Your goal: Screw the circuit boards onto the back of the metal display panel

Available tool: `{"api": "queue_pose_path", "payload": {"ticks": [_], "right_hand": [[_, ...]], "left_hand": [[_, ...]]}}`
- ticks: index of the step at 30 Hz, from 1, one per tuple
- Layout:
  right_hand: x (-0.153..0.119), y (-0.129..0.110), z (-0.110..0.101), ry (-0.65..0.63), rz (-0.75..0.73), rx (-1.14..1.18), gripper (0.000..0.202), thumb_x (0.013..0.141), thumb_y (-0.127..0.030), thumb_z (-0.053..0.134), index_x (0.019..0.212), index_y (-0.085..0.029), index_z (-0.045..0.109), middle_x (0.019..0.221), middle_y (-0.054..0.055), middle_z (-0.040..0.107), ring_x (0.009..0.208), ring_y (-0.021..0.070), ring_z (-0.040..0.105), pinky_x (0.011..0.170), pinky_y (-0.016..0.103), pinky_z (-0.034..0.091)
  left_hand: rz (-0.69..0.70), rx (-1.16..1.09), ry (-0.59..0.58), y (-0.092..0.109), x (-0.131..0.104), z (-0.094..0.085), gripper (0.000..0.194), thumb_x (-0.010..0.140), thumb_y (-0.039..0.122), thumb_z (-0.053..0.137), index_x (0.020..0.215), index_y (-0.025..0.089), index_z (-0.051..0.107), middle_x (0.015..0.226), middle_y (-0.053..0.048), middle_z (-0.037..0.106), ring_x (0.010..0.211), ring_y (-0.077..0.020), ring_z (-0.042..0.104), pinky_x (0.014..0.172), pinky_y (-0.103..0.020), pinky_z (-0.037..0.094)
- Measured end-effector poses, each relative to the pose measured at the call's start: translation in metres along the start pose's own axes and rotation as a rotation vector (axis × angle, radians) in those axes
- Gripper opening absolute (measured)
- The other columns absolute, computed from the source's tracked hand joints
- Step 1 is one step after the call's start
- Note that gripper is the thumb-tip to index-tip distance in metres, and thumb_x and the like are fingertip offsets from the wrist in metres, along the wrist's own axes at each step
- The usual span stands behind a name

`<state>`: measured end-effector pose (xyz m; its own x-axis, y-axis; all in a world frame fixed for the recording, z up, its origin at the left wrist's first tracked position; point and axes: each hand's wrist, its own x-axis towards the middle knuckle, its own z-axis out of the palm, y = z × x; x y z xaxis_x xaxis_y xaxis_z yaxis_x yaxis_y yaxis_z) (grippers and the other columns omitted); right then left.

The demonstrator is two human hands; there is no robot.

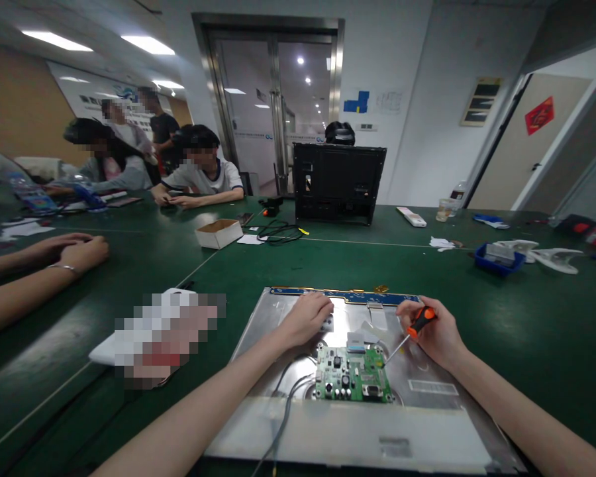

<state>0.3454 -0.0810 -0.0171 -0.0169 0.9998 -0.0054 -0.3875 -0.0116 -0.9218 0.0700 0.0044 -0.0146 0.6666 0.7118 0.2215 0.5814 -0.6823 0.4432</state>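
Observation:
In the head view a flat display panel (377,430) lies on its face, its metal back upward. A green circuit board (355,377) sits on that back, and a blue board strip (377,297) runs along the far edge. My right hand (442,334) is closed round a screwdriver (422,322) with an orange and black handle. Its shaft slants down left, with the tip at the green board's right side. My left hand (302,321) rests on the panel near the far edge, fingers slightly bent and partly hidden. Beside it lies a small grey piece (328,324).
Grey cables (283,424) trail off the panel's near side. To the left are a blurred white object (109,348) and another person's hands (82,252). Beyond stand a white box (218,234) and a black monitor (340,182). A blue tray (496,265) is at right.

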Motion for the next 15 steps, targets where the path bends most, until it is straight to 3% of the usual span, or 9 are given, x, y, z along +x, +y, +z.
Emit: {"api": "queue_pose_path", "payload": {"ticks": [4,10,15], "right_hand": [[0.015,-0.005,0.011,-0.017,0.012,0.059,0.046,0.075,-0.058,0.058,0.068,-0.015,0.073,0.044,-0.003,0.046,0.033,0.0084,0.031,0.033,0.022,0.024],[0.045,0.003,0.039,-0.071,0.032,0.078,0.045,0.075,-0.057,0.058,0.068,-0.014,0.072,0.038,-0.005,0.041,0.032,0.0078,0.024,0.033,0.022,0.022],[0.047,0.015,0.044,-0.064,0.029,0.095,0.045,0.074,-0.058,0.06,0.066,-0.015,0.071,0.038,-0.006,0.038,0.031,0.0074,0.022,0.032,0.022,0.02]], "left_hand": [[0.03,0.015,-0.013,0.007,0.006,0.005,0.029,0.101,0.027,0.038,0.083,0.018,0.059,0.089,-0.008,0.062,0.089,-0.0231,0.055,0.086,-0.038,0.043],[0.032,-0.057,-0.001,0.008,0.005,0.006,0.028,0.101,0.027,0.037,0.085,0.019,0.059,0.091,-0.008,0.063,0.089,-0.0228,0.055,0.084,-0.037,0.045],[0.0,-0.102,0.02,0.01,0.001,0.002,0.025,0.1,0.028,0.039,0.088,0.019,0.059,0.095,-0.01,0.066,0.089,-0.0238,0.057,0.083,-0.037,0.046]]}}
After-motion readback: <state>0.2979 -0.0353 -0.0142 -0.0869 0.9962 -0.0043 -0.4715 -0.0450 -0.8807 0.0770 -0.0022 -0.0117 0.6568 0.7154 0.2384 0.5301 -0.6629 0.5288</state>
